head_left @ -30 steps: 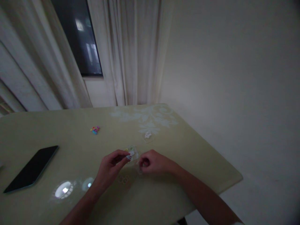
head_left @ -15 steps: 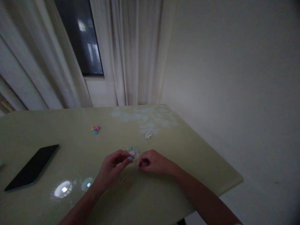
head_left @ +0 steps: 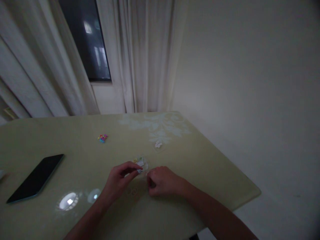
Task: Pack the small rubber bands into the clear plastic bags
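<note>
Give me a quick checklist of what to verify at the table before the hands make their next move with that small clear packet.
1. Left hand pinches the small clear packet at its near edge: ok.
2. Right hand closed beside the packet; what its grip holds: cannot tell.
3. Packet contents, small pale and green bits: too small and dim to identify, cannot tell.
4. Colourful pieces lie apart from both hands: ok.
5. Small white item lies beyond the packet, apart from it: ok.
6. Phone lies flat at far left on the table, away from the hands: ok.
</note>
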### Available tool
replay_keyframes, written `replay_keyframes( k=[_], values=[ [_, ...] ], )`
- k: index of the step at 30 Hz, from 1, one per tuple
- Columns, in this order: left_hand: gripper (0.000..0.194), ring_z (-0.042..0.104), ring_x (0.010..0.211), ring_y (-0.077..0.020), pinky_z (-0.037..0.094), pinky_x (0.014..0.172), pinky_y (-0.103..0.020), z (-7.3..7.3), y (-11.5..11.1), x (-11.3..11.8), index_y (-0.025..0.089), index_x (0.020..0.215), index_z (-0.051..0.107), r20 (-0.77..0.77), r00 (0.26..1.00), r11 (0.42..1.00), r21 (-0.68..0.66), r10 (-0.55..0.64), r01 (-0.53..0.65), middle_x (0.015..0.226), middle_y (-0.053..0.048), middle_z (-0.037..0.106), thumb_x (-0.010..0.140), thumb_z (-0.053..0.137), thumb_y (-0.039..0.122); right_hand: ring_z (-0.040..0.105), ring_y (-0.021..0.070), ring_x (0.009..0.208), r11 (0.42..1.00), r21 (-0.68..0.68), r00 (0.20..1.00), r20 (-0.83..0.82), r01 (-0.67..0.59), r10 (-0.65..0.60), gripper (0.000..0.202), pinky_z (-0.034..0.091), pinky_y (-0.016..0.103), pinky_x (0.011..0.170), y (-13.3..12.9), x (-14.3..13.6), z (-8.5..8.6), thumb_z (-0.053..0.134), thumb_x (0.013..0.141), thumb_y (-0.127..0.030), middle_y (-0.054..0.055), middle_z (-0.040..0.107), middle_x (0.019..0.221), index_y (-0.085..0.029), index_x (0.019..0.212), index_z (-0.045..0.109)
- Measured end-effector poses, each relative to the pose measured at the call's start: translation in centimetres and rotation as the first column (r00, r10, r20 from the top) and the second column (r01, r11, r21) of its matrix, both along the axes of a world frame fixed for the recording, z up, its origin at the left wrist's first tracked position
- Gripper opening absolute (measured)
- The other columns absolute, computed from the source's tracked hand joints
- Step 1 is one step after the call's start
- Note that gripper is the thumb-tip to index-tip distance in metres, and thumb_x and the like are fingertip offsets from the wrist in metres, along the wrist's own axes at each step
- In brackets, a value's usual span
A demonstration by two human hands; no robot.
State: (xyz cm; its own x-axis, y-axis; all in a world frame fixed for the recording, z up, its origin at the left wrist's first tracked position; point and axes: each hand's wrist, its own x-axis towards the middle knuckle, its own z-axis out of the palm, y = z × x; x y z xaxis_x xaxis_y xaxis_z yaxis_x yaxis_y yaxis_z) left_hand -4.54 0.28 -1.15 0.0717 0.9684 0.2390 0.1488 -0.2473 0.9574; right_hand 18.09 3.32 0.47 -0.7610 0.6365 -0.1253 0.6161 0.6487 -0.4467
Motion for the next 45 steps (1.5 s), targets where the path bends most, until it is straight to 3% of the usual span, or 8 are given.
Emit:
replay_keyframes(
  k=[3, 7, 13, 25, 32, 35, 42, 45],
  values=[
    [0.008, 0.075, 0.071, -0.0175, 0.059, 0.069, -0.023, 0.2, -0.1, -0.1, 0.022, 0.085, 0.081, 0.004, 1.000, 1.000, -0.002, -0.022, 0.022, 0.079, -0.003, 0.081, 0.080, 0.080, 0.028, 0.052, 0.0127, 0.066, 0.991, -0.125, 0.974, -0.212, 0.049, -0.075, 0.013, 0.035, 0.024, 0.063, 0.7, 0.6, -0.1, 0.076, 0.073, -0.025, -0.001, 0.063, 0.072, -0.017, 0.083, 0.074],
    [0.006, 0.075, 0.074, -0.0175, 0.058, 0.071, -0.023, 0.5, -0.3, 0.2, 0.021, 0.084, 0.081, -0.011, 0.993, 0.993, 0.006, -0.121, 0.121, 0.080, -0.003, 0.080, 0.081, 0.077, 0.024, 0.035, 0.0086, 0.057, 0.893, -0.441, 0.796, -0.508, 0.087, -0.328, 0.012, 0.026, 0.022, 0.053, 1.7, 0.9, -0.3, 0.071, 0.077, -0.027, -0.007, 0.043, 0.062, -0.016, 0.082, 0.068],
    [0.008, 0.074, 0.074, -0.0185, 0.059, 0.072, -0.025, 0.2, -0.9, 1.2, 0.020, 0.082, 0.079, -0.011, 0.987, 0.987, 0.023, -0.159, 0.159, 0.078, -0.004, 0.078, 0.083, 0.079, 0.028, 0.030, 0.0077, 0.056, 0.796, -0.604, 0.708, -0.574, -0.026, -0.412, 0.014, 0.022, 0.022, 0.051, 0.9, -0.3, -0.7, 0.072, 0.075, -0.026, -0.008, 0.040, 0.060, -0.016, 0.078, 0.064],
    [0.006, 0.074, 0.075, -0.0177, 0.058, 0.070, -0.023, -0.2, -0.4, 0.7, 0.023, 0.087, 0.084, -0.039, 0.994, 0.962, 0.250, -0.101, 0.108, 0.080, -0.004, 0.078, 0.086, 0.079, 0.028, 0.032, 0.0084, 0.056, 0.827, -0.561, 0.688, -0.592, 0.023, -0.421, 0.025, 0.024, 0.023, 0.052, 1.1, -0.3, -1.0, 0.076, 0.080, -0.038, -0.008, 0.041, 0.060, -0.014, 0.088, 0.073],
    [0.010, 0.077, 0.078, -0.0181, 0.062, 0.074, -0.024, 0.0, -0.6, 0.8, 0.021, 0.090, 0.080, -0.002, 1.000, 0.994, 0.106, -0.024, 0.024, 0.085, -0.005, 0.081, 0.087, 0.078, 0.031, 0.042, 0.0081, 0.055, 0.915, -0.397, 0.945, -0.322, -0.075, -0.062, 0.020, 0.030, 0.021, 0.055, 2.6, 2.6, 0.5, 0.082, 0.076, -0.031, -0.008, 0.047, 0.060, -0.016, 0.090, 0.081],
    [0.011, 0.077, 0.076, -0.0185, 0.063, 0.073, -0.025, -0.1, -0.6, 0.8, 0.021, 0.088, 0.081, -0.018, 1.000, 0.993, 0.119, -0.008, 0.010, 0.084, -0.005, 0.081, 0.085, 0.079, 0.031, 0.050, 0.0090, 0.059, 0.944, -0.311, 0.984, -0.168, -0.109, 0.059, 0.017, 0.034, 0.021, 0.058, 2.3, 2.5, 0.3, 0.077, 0.076, -0.022, -0.006, 0.057, 0.066, -0.018, 0.092, 0.082],
    [0.010, 0.076, 0.078, -0.0185, 0.062, 0.074, -0.025, -0.2, -0.4, 0.6, 0.021, 0.088, 0.080, -0.021, 0.999, 0.990, 0.138, -0.025, 0.028, 0.084, -0.005, 0.079, 0.086, 0.077, 0.030, 0.049, 0.0132, 0.060, 0.997, -0.016, 0.997, 0.005, -0.072, 0.072, 0.008, 0.031, 0.026, 0.059, 0.1, 1.1, 0.1, 0.078, 0.072, -0.024, 0.000, 0.065, 0.067, -0.020, 0.078, 0.079],
    [0.011, 0.076, 0.077, -0.0189, 0.062, 0.074, -0.026, -0.3, -0.4, 0.5, 0.020, 0.088, 0.079, -0.002, 0.999, 0.995, 0.099, -0.035, 0.035, 0.083, -0.004, 0.080, 0.086, 0.078, 0.031, 0.047, 0.0128, 0.062, 0.998, -0.023, 0.994, -0.095, -0.058, 0.055, 0.009, 0.031, 0.026, 0.060, 0.5, 1.4, 0.2, 0.080, 0.069, -0.023, -0.002, 0.061, 0.068, -0.019, 0.076, 0.076]
  ],
)
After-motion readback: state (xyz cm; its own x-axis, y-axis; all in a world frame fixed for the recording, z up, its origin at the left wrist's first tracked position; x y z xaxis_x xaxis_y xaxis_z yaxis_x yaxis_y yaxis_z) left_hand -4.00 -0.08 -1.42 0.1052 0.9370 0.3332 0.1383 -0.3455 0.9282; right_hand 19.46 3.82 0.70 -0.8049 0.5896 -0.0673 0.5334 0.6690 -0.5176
